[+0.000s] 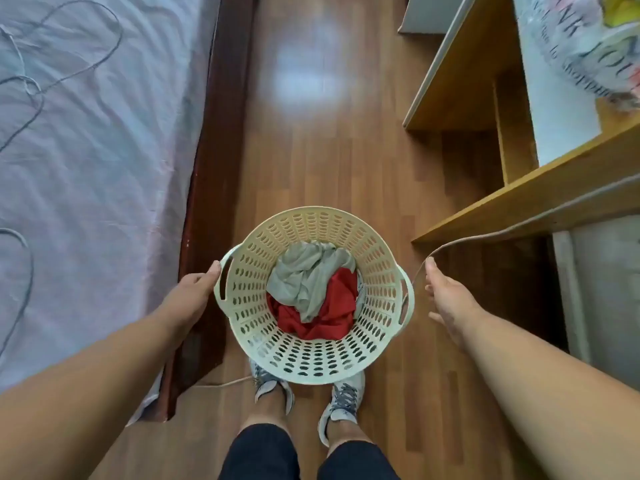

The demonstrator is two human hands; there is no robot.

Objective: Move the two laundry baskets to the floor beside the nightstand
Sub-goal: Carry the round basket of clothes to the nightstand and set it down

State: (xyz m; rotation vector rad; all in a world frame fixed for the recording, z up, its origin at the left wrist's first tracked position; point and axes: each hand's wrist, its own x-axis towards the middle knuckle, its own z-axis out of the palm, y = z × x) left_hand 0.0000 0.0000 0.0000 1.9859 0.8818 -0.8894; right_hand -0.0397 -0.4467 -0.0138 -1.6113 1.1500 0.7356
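Note:
One cream perforated laundry basket [313, 370] is in view, low in the middle of the head view, just in front of my shoes. It holds a grey cloth [304, 271] and a red cloth [332, 313]. My left hand [194, 296] grips the basket's left handle, thumb over the rim. My right hand [446, 299] hovers a little to the right of the right handle, fingers apart, not touching the basket. Whether the basket rests on the floor or hangs from my left hand, I cannot tell. No second basket and no nightstand are in view.
A bed [86, 168] with a pale sheet and dark wooden frame runs along the left. A wooden desk [519, 206] juts in from the right, with a plastic bag [588, 46] on it. A grey cable [519, 225] hangs from the desk past my right thumb. Wooden floor [329, 150] stretches ahead between them.

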